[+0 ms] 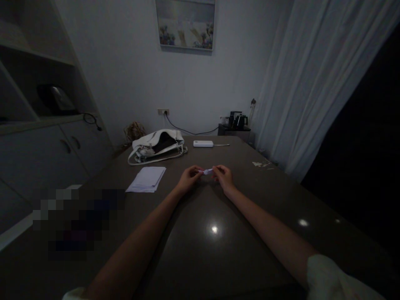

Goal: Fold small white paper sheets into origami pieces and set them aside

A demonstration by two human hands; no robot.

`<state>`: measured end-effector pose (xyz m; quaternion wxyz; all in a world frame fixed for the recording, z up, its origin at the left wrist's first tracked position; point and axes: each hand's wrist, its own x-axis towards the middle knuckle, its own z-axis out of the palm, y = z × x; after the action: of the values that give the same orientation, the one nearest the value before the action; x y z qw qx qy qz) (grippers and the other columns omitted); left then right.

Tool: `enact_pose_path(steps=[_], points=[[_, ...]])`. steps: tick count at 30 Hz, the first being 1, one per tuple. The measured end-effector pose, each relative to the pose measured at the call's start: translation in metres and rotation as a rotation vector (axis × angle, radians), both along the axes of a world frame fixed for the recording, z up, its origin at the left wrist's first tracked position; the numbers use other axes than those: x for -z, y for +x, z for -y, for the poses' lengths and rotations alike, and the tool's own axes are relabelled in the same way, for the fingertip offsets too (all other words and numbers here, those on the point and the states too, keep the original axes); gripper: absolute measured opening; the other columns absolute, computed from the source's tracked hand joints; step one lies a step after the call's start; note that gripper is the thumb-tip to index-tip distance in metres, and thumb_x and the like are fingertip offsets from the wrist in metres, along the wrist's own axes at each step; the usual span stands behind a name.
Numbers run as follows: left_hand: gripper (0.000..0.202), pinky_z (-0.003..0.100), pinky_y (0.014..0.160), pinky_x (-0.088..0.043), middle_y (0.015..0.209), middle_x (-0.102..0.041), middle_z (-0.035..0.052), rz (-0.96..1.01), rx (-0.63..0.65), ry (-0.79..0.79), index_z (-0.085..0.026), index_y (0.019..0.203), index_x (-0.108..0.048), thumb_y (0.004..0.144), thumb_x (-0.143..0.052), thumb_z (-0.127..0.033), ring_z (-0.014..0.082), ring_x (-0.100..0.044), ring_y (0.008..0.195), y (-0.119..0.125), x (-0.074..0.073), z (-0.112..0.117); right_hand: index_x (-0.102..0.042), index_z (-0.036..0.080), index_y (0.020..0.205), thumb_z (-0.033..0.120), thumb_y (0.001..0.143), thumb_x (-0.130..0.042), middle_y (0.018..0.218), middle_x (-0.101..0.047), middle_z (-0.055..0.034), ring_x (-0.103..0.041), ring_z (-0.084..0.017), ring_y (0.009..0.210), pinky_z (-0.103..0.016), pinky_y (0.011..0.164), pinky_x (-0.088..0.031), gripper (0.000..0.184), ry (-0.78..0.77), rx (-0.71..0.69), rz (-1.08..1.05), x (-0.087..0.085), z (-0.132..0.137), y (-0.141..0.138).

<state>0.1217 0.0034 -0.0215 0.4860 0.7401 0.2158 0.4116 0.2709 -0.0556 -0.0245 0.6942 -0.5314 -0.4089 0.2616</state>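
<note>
Two hands: your left hand (188,178) and your right hand (223,176), both stretched forward over the middle of the table (200,250), fingertips turned toward each other.
Item held: one paper strip (208,171), small, pale, faintly lilac; whether folded or rolled is too small to tell.
Item position: in the gap between your two hands, low over the table top; touching it or just clear of it cannot be told.
Long axis: left to right across your view, one end toward each hand.
Left fingers: closed in a pinch on the strip's left end.
Right fingers: closed in a pinch on the strip's right end.
Nearer hand: neither; both touch the strip, and only its middle shows bare.
Strip from fingers: inward of each hand, at the fingertips, not in either palm.
Sheets (146,179): a white stack, left of your left hand, near but apart.
Handbag (158,146): white, beyond the sheets, lying on its side.
Power bank (203,143): white, straight beyond the strip, well apart.
Light: dim; fine detail of the grip is lost.
</note>
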Motion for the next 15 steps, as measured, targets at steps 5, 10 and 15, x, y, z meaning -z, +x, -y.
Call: enact_pose_path(steps=[5,10,15], points=[[0.022,0.021,0.057,-0.041,0.073,-0.064,0.0040,-0.020,-0.049,0.046,-0.012,0.087,-0.061,0.075,-0.058,-0.031,0.0123,-0.057,0.062,-0.0012,0.0015,-0.0016,-0.058,0.016,0.071,0.041,0.061,-0.062,0.061,-0.060,-0.0002,-0.054,-0.011,0.044,-0.017,0.035,-0.035,0.026,-0.003,-0.009,0.000,-0.0006,0.0009,-0.0005],[0.019,0.023,0.062,-0.043,0.080,-0.066,0.0055,-0.066,-0.089,0.098,-0.013,0.086,-0.065,0.074,-0.059,-0.027,0.0148,-0.059,0.069,-0.0012,0.0024,-0.0015,-0.059,0.016,0.070,0.040,0.061,-0.064,0.060,-0.060,-0.0002,-0.053,-0.011,0.043,-0.018,0.035,-0.036,0.027,-0.004,-0.012,0.012,-0.0013,0.0017,-0.0011],[0.019,0.023,0.059,-0.043,0.078,-0.067,0.0054,-0.098,-0.105,0.121,-0.014,0.085,-0.066,0.074,-0.058,-0.027,0.0151,-0.058,0.066,-0.0006,0.0032,-0.0015,-0.058,0.016,0.066,0.037,0.059,-0.064,0.053,-0.056,0.0014,-0.050,-0.010,0.043,-0.018,0.035,-0.035,0.022,-0.013,-0.018,0.042,-0.0014,0.0020,-0.0013]])
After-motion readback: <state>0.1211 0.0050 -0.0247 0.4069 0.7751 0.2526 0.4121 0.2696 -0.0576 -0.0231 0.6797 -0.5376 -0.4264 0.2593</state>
